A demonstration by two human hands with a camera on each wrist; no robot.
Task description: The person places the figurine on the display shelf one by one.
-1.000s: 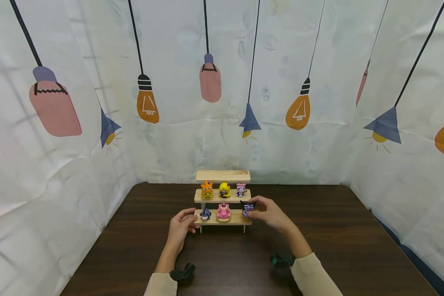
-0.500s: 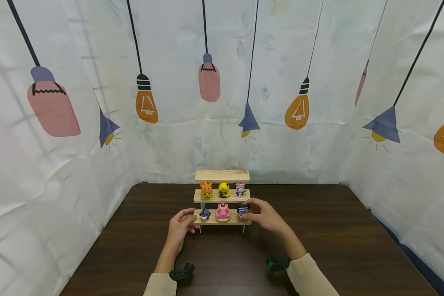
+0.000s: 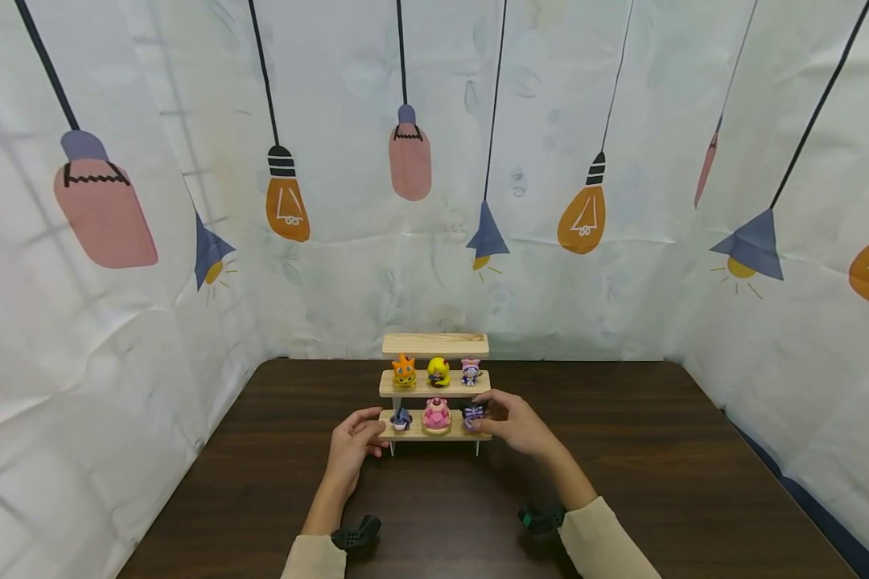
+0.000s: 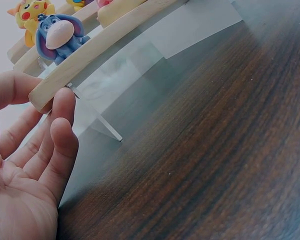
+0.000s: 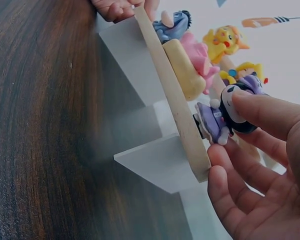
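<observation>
A three-tier wooden display stand (image 3: 458,426) with clear supports stands on the table. My left hand (image 3: 353,447) pinches the left end of its bottom board, thumb above and fingers beneath. My right hand (image 3: 517,426) holds a black-and-purple figurine (image 5: 212,120) by the head, upright at the bottom board's right end. Its feet look to be on the board or very close to it. On that same board sit a blue donkey figurine (image 4: 65,37) at left and a pink figurine (image 3: 437,415) in the middle.
The middle tier bears an orange-and-yellow figurine (image 3: 404,371), a yellow-haired figurine (image 3: 438,372) and a small pink-and-purple figurine (image 3: 471,371). Above them is the top board (image 3: 434,346). Dark wooden table (image 3: 659,466) spreads around, with a lamp-print curtain (image 3: 333,289) behind.
My right hand has moved a little left with the black-and-purple figurine, bringing it in from the bottom board's right edge. My left hand keeps its hold on the board.
</observation>
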